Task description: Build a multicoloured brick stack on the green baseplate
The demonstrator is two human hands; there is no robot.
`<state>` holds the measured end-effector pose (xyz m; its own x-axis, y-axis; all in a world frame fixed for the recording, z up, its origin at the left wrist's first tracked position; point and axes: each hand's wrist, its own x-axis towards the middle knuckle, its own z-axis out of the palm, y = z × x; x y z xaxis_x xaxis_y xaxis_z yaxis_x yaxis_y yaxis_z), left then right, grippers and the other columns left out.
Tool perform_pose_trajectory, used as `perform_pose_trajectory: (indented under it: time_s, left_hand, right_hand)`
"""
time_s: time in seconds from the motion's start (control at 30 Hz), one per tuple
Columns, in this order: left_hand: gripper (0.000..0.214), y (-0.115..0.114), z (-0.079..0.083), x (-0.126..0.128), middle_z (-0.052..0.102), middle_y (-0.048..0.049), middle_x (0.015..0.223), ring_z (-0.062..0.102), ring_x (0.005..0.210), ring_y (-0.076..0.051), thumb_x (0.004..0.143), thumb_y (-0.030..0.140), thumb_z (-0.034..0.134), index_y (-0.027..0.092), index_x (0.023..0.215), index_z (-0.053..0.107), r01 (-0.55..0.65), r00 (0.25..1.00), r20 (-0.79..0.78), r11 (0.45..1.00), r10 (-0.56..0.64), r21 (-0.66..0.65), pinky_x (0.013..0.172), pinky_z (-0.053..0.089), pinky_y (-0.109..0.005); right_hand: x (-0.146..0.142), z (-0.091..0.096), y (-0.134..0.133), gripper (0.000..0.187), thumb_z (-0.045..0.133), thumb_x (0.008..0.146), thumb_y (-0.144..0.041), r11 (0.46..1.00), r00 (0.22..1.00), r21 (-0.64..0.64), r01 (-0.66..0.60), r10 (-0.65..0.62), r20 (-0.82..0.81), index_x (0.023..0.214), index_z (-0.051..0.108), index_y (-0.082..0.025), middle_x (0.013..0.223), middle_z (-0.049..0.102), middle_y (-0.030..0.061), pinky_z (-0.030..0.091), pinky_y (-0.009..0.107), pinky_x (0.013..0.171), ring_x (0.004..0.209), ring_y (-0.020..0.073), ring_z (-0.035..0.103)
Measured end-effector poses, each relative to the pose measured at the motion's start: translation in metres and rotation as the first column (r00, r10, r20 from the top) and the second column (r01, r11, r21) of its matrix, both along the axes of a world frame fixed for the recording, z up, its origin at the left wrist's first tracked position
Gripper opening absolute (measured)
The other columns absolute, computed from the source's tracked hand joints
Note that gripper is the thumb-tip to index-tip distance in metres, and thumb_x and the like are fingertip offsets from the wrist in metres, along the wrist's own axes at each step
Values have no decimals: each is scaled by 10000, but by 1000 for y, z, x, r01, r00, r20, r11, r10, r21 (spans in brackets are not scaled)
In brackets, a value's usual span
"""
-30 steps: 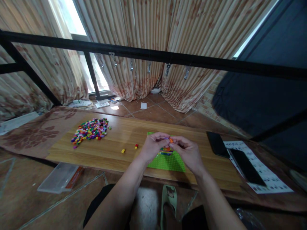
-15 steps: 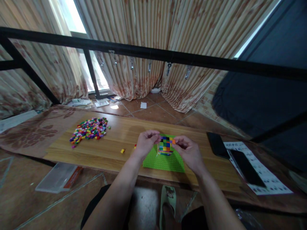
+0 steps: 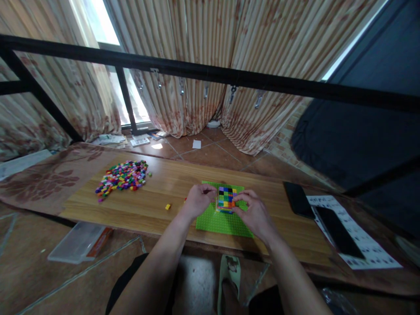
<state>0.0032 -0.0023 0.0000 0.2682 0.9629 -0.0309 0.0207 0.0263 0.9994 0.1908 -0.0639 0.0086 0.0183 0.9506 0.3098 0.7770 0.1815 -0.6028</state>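
Observation:
A multicoloured structure of toy building bricks (image 3: 225, 197) stands on a green studded baseplate (image 3: 210, 222). At its left side is my left hand (image 3: 199, 200), thumb and forefinger closed together near the edge; whatever they pinch, if anything, is hidden. My right hand (image 3: 255, 212) reaches in from the right, its thumb and fingertips around a small orange brick (image 3: 233, 204) at the structure's right edge. Whether that brick is pressed down cannot be made out. A yellow brick (image 3: 168, 207) lies on the wood left of the baseplate, and a red one is partly hidden by my left hand.
A heap of loose bricks (image 3: 124, 176) covers the left part of the wooden board (image 3: 157, 223). To the right lie two dark phones (image 3: 298, 199), one on a printed sheet (image 3: 374, 249). A clear plastic box (image 3: 77, 243) sits below the front edge. A black rail (image 3: 197, 70) crosses behind.
My right hand has brought the orange brick down and slightly left, to the structure's near right side. My left hand has drawn back a little to the left, uncovering more of the baseplate.

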Motion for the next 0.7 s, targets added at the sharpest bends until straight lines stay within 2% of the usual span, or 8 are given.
perform_pose_trajectory:
  time_s: [0.2,0.43,0.57,0.7]
  left_hand:
    - [156,-1,-7,4,567,31,564,480,529,-103,708,277,585,163,684,689,96,986,-146,991,-82,93,517,349,-215]
    - [233,-8,5,5,491,38,509,412,491,-93,767,314,541,156,630,642,193,932,-332,974,-145,119,481,284,-220]
    - [210,-12,8,11,504,38,545,412,519,-90,771,296,559,152,662,665,211,899,-420,963,-125,165,505,288,-218]
    - [168,-20,13,18,585,11,606,487,564,-107,781,253,561,164,705,681,182,824,-566,955,-19,233,548,314,-227]
  right_hand:
    - [-1,-5,1,123,663,710,-181,999,999,37,30,-31,36,806,700,-248,1010,574,41,445,389,887,962,227,580]
    - [-4,-10,0,126,667,715,-158,998,1000,52,24,-25,17,803,693,-244,1068,558,43,448,390,904,1004,227,573]
    - [-2,-14,0,139,666,717,-149,998,999,60,27,-28,24,821,681,-239,1102,550,51,448,400,922,1028,234,570]
    - [-1,-15,1,174,677,707,-148,997,998,58,51,-53,26,861,668,-227,1110,556,62,448,408,937,1046,246,569]
